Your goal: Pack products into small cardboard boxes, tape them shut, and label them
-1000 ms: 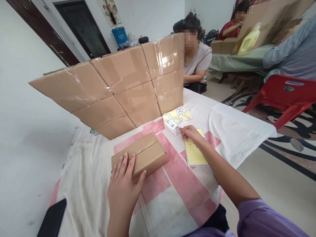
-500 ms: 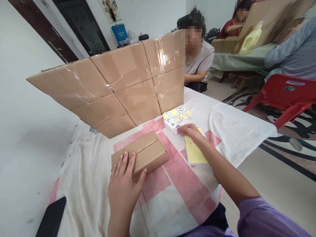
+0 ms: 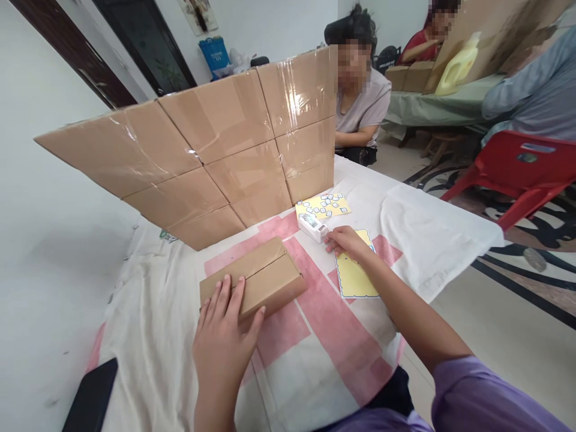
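Observation:
My left hand (image 3: 225, 336) lies with spread fingers on a closed, flat cardboard box (image 3: 265, 270), its thumb along the near side. A seam runs across the box's top. My right hand (image 3: 344, 241) is closed in a pinch at the near end of a small white tape dispenser (image 3: 311, 227). Clear tape seems to be between its fingertips, though it is hard to make out. Under and beside that hand lies a yellow card with a blue wavy edge (image 3: 357, 276). Behind the dispenser is another yellow card (image 3: 330, 204) with small pale squares.
A wall of taped cardboard boxes (image 3: 243, 150) stands along the table's far side. A black phone-like slab (image 3: 90, 396) lies at the lower left. Beyond the table a person (image 3: 362, 114) sits; farther right are a red chair (image 3: 522, 168) and a yellow jug (image 3: 459, 66).
My right hand has drawn very slightly away from the tape dispenser's end. The left hand stays on the box. The whole view has shifted a little.

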Demonstrator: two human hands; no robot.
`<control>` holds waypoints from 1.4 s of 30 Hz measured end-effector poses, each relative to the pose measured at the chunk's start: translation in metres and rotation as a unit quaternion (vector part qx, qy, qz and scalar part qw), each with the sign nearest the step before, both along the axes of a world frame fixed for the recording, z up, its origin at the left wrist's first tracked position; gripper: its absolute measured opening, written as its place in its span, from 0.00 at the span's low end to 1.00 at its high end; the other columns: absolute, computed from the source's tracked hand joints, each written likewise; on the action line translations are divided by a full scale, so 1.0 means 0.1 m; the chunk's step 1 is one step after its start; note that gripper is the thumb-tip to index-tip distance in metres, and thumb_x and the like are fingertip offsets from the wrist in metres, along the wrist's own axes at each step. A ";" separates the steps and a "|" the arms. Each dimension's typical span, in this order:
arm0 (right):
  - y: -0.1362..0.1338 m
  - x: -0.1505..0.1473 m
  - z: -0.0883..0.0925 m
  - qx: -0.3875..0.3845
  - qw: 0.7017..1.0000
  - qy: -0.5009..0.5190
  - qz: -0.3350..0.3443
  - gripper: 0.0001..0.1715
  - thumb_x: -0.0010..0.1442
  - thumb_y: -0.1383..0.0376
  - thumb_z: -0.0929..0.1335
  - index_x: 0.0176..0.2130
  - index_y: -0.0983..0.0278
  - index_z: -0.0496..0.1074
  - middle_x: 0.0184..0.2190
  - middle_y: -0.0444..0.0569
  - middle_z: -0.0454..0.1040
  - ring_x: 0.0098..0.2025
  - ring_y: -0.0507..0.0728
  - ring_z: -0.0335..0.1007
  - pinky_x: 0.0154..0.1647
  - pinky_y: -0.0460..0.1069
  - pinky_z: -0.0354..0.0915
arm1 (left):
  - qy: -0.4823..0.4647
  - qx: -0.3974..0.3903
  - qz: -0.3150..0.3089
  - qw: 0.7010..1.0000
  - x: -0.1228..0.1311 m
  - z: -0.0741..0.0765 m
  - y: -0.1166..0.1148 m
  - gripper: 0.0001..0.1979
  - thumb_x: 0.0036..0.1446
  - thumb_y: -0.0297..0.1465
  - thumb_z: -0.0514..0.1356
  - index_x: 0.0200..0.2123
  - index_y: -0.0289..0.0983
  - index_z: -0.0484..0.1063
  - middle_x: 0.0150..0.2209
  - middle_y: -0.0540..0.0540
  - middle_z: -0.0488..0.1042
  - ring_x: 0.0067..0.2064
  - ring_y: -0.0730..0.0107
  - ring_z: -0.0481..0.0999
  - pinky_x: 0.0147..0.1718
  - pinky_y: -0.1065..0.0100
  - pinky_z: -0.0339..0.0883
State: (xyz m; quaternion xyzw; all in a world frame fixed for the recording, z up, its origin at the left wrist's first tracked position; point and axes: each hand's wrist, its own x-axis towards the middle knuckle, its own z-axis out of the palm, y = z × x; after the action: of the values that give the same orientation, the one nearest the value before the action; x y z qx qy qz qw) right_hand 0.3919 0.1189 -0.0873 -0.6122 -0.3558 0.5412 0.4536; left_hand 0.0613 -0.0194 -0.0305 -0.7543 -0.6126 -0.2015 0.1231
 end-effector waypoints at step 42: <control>-0.02 0.10 0.12 0.010 0.991 -0.123 0.051 0.13 0.60 0.60 0.70 0.28 0.63 0.68 0.22 0.48 0.77 0.18 0.48 0.55 0.19 0.45 0.51 | 0.026 0.011 0.004 1.000 0.03 0.02 0.01 0.30 0.65 0.47 0.53 0.66 0.40 0.63 0.68 0.40 0.63 0.67 0.48 0.66 0.61 0.49 0.61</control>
State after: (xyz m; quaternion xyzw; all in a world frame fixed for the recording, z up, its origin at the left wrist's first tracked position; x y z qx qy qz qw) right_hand 0.4022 0.1167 -0.0758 -0.6507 -0.4450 0.4808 0.3839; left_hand 0.0642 -0.0182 -0.0286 -0.7556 -0.6098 -0.1882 0.1476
